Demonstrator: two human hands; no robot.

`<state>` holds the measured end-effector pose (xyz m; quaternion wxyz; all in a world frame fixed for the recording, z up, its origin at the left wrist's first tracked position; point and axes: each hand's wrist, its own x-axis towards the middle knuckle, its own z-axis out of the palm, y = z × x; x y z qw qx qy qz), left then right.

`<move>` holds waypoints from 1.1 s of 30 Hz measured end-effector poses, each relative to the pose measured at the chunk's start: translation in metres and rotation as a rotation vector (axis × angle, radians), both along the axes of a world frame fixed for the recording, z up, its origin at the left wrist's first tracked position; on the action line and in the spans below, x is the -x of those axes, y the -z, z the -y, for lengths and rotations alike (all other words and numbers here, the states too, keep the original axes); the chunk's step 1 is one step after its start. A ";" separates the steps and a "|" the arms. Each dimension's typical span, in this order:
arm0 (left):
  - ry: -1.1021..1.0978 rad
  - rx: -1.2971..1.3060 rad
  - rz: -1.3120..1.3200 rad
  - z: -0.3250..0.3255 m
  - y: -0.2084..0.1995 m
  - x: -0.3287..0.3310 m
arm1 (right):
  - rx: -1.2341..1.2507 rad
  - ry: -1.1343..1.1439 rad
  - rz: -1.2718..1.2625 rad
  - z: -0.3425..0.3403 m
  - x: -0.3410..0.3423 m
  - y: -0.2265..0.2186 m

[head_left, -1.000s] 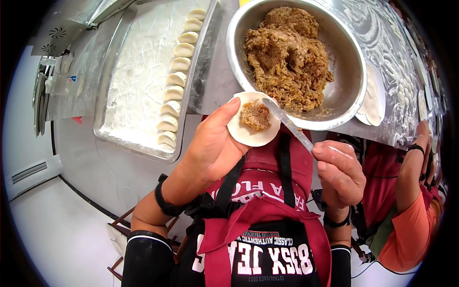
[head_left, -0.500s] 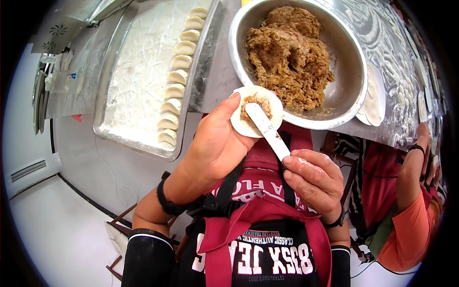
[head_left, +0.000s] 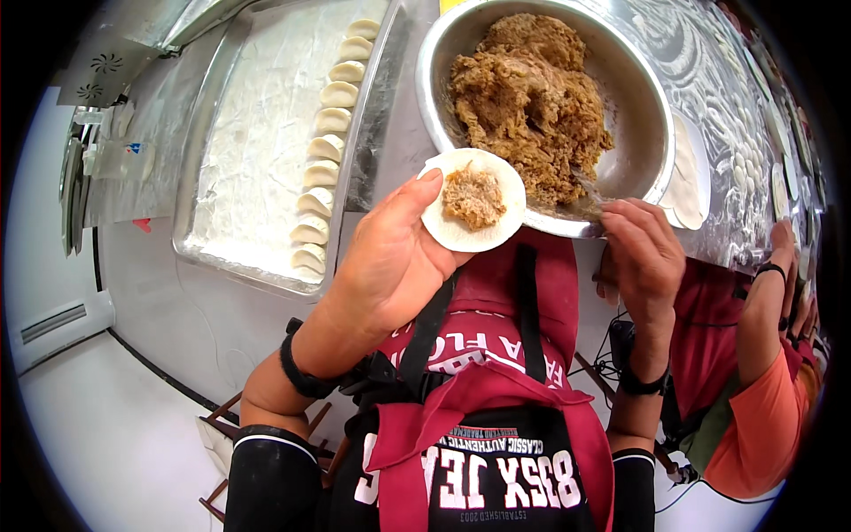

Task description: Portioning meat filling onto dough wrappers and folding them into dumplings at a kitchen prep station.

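Observation:
My left hand [head_left: 390, 248] holds a round dumpling wrapper [head_left: 436, 222] by its edge, thumb on top. A patch of brown filling [head_left: 474, 197] lies in the middle of the wrapper. My right hand [head_left: 645, 253] is closed at the near right rim of the steel bowl [head_left: 643, 106]. It grips the spatula [head_left: 589, 188], which is blurred and dips into the bowl against the large mound of filling [head_left: 532, 97]. Most of the spatula's blade is hidden or smeared.
Left of the bowl, a floured metal tray [head_left: 257, 115] bears a row of folded dumplings [head_left: 324, 146]. A stack of wrappers [head_left: 684, 182] lies right of the bowl, beside dough pieces on the floured table [head_left: 731, 115]. Another person's arm [head_left: 762, 310] is at far right.
The spatula has left the wrapper. My right hand has moved right and up to the bowl with it. The filling on the wrapper is now uncovered, and my left hand has barely moved.

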<state>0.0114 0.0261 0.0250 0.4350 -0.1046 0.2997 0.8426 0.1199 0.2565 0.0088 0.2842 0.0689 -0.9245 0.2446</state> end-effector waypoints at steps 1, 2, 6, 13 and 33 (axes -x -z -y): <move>0.008 0.003 -0.001 0.000 0.000 0.000 | -0.084 -0.016 0.030 0.003 0.000 0.001; 0.016 0.005 -0.003 -0.001 -0.001 -0.001 | -0.170 -0.034 0.060 0.004 0.000 0.003; 0.059 0.021 -0.005 -0.004 -0.001 -0.003 | -0.131 -0.038 0.153 0.013 -0.005 -0.012; 0.158 -0.025 0.041 -0.005 0.003 -0.010 | 0.141 -0.143 -0.050 0.063 0.007 -0.024; 0.445 0.487 -1.029 0.000 -0.006 -0.009 | 0.352 -0.310 -0.141 0.066 0.037 -0.007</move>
